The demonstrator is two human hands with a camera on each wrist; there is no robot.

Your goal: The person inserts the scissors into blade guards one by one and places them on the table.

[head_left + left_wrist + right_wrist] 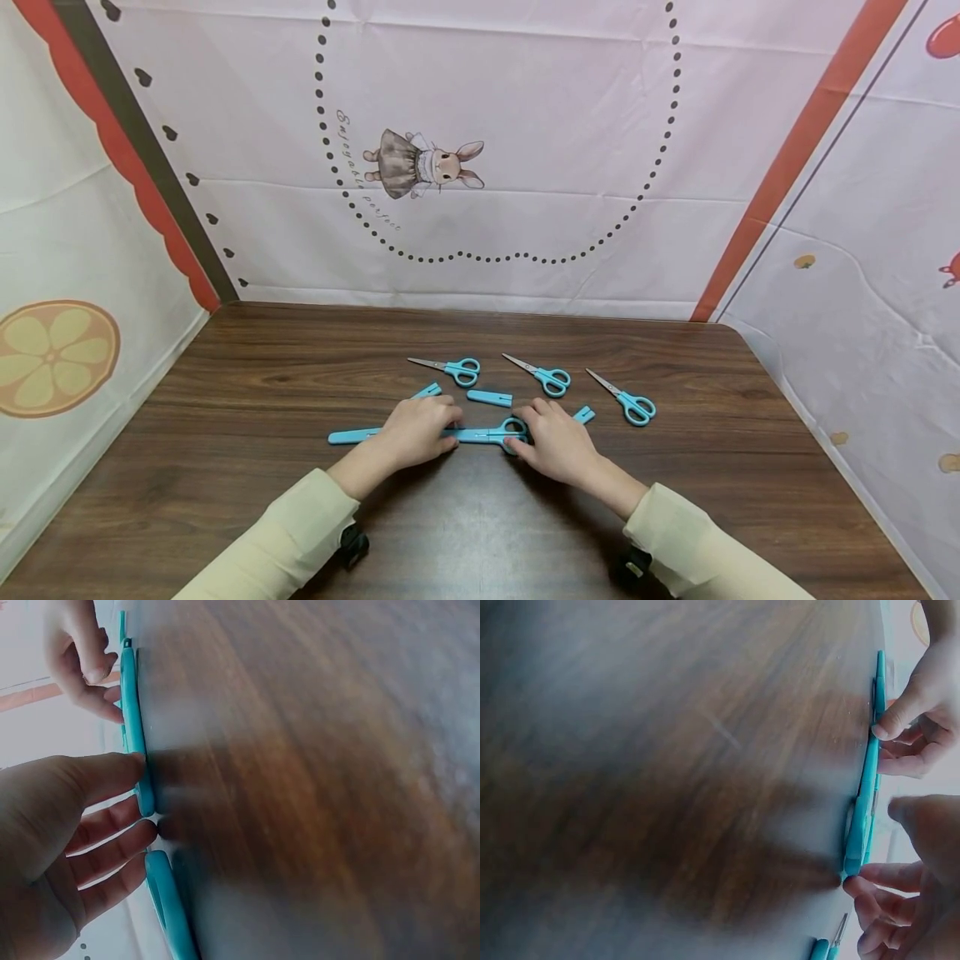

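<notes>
1. Across a dark wood tabletop (pixel 480 533), two forearms in pale sleeves (pixel 281 537) are angled inward from opposite lower corners, the hands being brought close together over a pair of sheathed scissors (pixel 472 436).
2. The sheathed scissors are laid flat between the hands, with the sheath end pointed to the left and the blue handle loops to the right.
3. By the left hand (pixel 416 429), bent over with its back turned up, the sheath is pinched between thumb and fingers; the lower fingers are seen fanned slightly apart in the left wrist view.
4. By the right hand (pixel 558 437), the handle end is flanked: the thumb is held apart from loosely bent fingers, whose tips are placed at the loops. Whether they press cannot be told.
5. To the left, a second sheath (pixel 348 437) is set nearly in line, its inner end covered by the left hand.
6. Beyond the hands, three bare-bladed scissors (pixel 553 382) are spread in a loose row, blades pointed leftward.
7. Nearer, a loose sheath (pixel 490 398) is seen whole; two more sheaths (pixel 585 414) are partly hidden, one behind each hand.
</notes>
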